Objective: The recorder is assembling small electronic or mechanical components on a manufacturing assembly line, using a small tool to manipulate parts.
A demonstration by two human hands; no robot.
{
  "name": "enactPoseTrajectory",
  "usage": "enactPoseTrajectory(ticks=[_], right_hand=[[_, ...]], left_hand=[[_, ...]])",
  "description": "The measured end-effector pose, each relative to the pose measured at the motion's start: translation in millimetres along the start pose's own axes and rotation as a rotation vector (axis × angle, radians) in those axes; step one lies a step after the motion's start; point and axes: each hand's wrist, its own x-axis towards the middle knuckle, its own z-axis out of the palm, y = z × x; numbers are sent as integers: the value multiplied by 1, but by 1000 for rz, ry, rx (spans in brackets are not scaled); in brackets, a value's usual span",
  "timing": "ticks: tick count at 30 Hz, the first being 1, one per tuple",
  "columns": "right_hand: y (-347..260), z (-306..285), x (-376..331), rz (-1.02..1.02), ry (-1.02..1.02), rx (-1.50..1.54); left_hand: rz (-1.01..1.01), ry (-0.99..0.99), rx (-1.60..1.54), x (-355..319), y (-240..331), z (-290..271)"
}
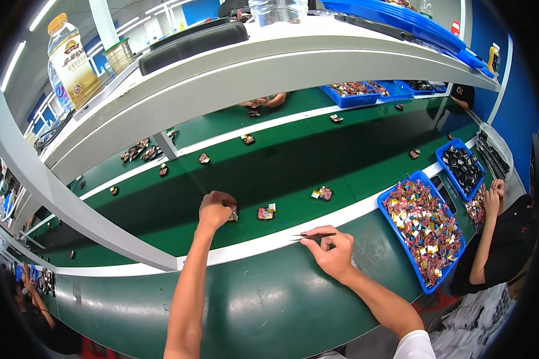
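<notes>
From far away, I saw my left hand [217, 209] pinch a small part [233, 216] in its fingers over the green belt [359, 173]. My right hand [332, 252] pinched dark tweezers [321, 236] in its fingers, and a full blue tray [403, 251] sat farther right.

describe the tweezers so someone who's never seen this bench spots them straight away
Start at the white strip between the green belt and the green worktop. Left of the heaped blue tray, the right hand holds the tweezers by its near edge, tips pointing left. They are slim, dark and pointed, unlike the small blocky parts lying on the belt.
</notes>
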Motion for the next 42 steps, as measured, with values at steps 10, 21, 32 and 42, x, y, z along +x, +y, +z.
enactPoseTrajectory(ticks=[10,21,32,42], right_hand=[[-5,0,1,23,-22,4],[-6,-1,-3,459,-189,513],[-18,-1,-4,375,-135,373],[-16,4,-8,306,-165,151]], left_hand=[[-99,-112,173,-13,-11,-19],[-270,-197,-985,-108,58,8],[-156,-11,-947,-146,85,64],[-104,58,-929,-148,86,65]])
